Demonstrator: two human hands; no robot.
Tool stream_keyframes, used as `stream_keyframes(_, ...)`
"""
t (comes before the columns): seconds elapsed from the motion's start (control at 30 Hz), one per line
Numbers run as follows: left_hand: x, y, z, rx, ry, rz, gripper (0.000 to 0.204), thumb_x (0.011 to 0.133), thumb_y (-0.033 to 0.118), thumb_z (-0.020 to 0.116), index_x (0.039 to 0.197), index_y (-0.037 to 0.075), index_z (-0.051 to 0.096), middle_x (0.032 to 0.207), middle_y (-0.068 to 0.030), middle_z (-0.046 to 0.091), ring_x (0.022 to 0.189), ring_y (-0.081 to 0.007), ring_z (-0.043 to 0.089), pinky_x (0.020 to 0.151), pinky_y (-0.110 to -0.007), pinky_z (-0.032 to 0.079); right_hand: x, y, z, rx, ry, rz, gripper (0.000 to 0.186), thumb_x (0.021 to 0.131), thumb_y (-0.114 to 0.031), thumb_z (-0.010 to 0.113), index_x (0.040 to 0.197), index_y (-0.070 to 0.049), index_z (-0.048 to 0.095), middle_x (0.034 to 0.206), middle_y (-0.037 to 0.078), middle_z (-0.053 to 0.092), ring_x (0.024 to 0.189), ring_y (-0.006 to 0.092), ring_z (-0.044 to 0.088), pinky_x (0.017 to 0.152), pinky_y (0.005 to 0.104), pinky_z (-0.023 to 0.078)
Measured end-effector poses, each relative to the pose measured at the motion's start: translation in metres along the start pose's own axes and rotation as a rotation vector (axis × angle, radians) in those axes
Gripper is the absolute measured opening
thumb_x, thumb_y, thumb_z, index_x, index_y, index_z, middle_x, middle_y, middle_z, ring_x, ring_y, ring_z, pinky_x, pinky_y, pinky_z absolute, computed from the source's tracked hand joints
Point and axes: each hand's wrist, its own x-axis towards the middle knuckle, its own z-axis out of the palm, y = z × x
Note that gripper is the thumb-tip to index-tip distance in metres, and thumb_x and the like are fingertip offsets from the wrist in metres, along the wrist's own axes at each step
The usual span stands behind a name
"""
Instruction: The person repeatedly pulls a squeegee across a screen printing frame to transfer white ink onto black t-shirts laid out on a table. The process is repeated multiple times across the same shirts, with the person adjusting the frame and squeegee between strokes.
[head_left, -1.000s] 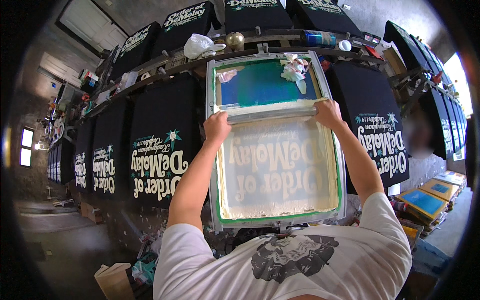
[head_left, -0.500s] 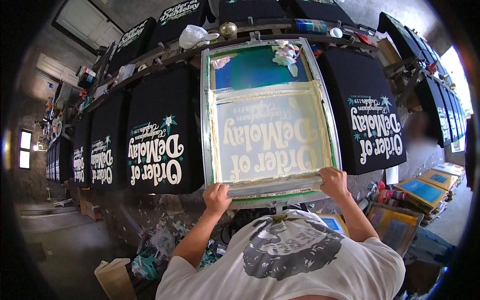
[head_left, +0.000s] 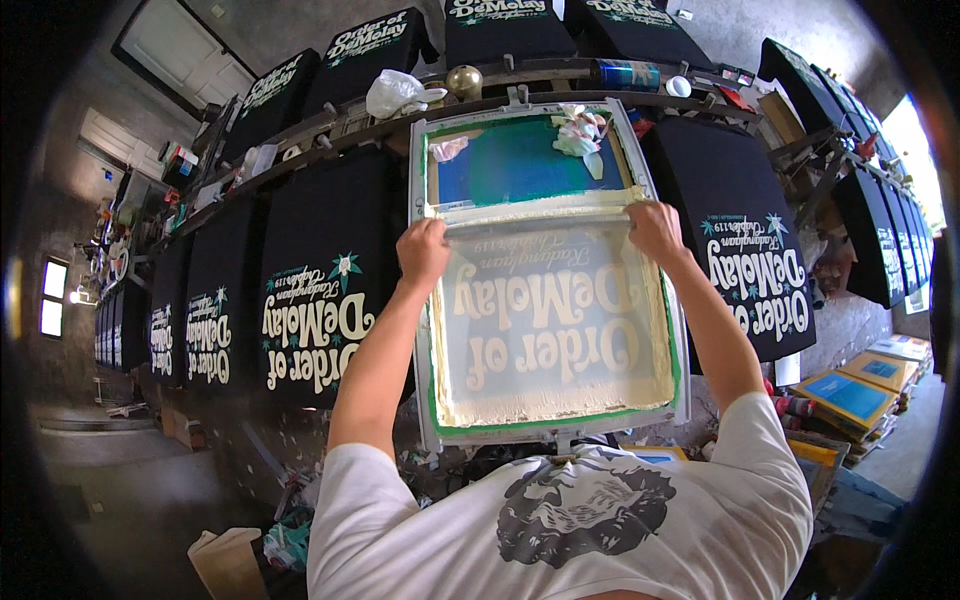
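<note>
We note a press (head_left: 300, 130) carrying black shirts (head_left: 325, 280) on its platens, each printed with pale lettering and small teal flowers; one lies just left of the screen and another shirt (head_left: 745, 255) just right of it. The screen (head_left: 545, 280), a metal frame with green-edged mesh, lies flat in front of the person, its near rail close to the white T-shirt (head_left: 560, 520). Cream ink (head_left: 550, 405) coats the lower mesh and gathers thickly along the near edge; the far part of the mesh shows blue and green.

The squeegee (head_left: 540, 212) lies across the screen, roughly a third of the way down from the far rail. We find the left hand (head_left: 424, 253) closed over its left end and the right hand (head_left: 655, 230) closed over its right end, both arms stretched forward.

A crumpled rag (head_left: 582, 130) rests at the screen's far right corner. A white bag (head_left: 395, 92) sits on the press beyond the frame.
</note>
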Motion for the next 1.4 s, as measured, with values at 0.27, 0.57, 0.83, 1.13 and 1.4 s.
stream_keyframes(0.27, 0.018, -0.017, 0.053, 0.028, -0.05, -0.137, 0.014, 0.071, 0.0, 0.068, 0.081, 0.007, 0.061, 0.082, -0.0091, 0.067, 0.081, -0.0342, 0.067, 0.069, -0.047, 0.054, 0.046, 0.018, 0.028, -0.068, -0.072, 0.068, 0.016, 0.078, -0.015, 0.067, 0.09, -0.009, 0.076, 0.086, 0.019, 0.074, 0.082, 0.0394, 0.073, 0.074, 0.0495, 0.058)
stream_keyframes(0.57, -0.116, 0.045, -0.025, -0.027, -0.035, -0.054, 0.019, 0.062, 0.0, 0.066, 0.076, 0.009, 0.057, 0.074, -0.0074, 0.059, 0.069, -0.0318, 0.061, 0.061, -0.044, 0.049, -0.113, -0.028, 0.0, 0.046, -0.06, 0.043, 0.018, 0.073, -0.018, 0.071, 0.09, -0.015, 0.076, 0.088, 0.01, 0.074, 0.083, 0.0313, 0.073, 0.069, 0.046, 0.058)
stream_keyframes(0.83, -0.25, 0.13, -0.128, -0.115, -0.054, -0.071, 0.018, 0.064, -0.004, 0.068, 0.077, 0.007, 0.064, 0.074, -0.0102, 0.064, 0.068, -0.0317, 0.066, 0.06, -0.044, 0.05, -0.274, -0.084, -0.052, 0.133, -0.123, 0.022, 0.028, 0.061, -0.006, 0.072, 0.089, -0.011, 0.071, 0.09, 0.007, 0.074, 0.085, 0.0281, 0.072, 0.067, 0.0412, 0.057)
stream_keyframes(1.13, -0.143, 0.066, -0.073, -0.036, -0.026, 0.033, 0.018, 0.063, -0.001, 0.066, 0.075, 0.009, 0.058, 0.073, -0.0083, 0.06, 0.067, -0.0317, 0.062, 0.06, -0.044, 0.049, -0.159, -0.05, -0.041, 0.043, -0.125, 0.053, 0.026, 0.066, 0.0, 0.067, 0.088, -0.008, 0.077, 0.09, 0.011, 0.076, 0.084, 0.0307, 0.073, 0.073, 0.0424, 0.059)
stream_keyframes(1.4, 0.004, -0.017, 0.044, 0.063, -0.038, -0.058, 0.016, 0.073, 0.0, 0.069, 0.084, 0.007, 0.061, 0.082, -0.011, 0.066, 0.08, -0.0346, 0.067, 0.067, -0.046, 0.053, 0.022, 0.007, 0.014, 0.003, -0.056, 0.079, 0.022, 0.079, -0.01, 0.065, 0.097, -0.008, 0.077, 0.097, 0.017, 0.075, 0.093, 0.0371, 0.073, 0.081, 0.0475, 0.058)
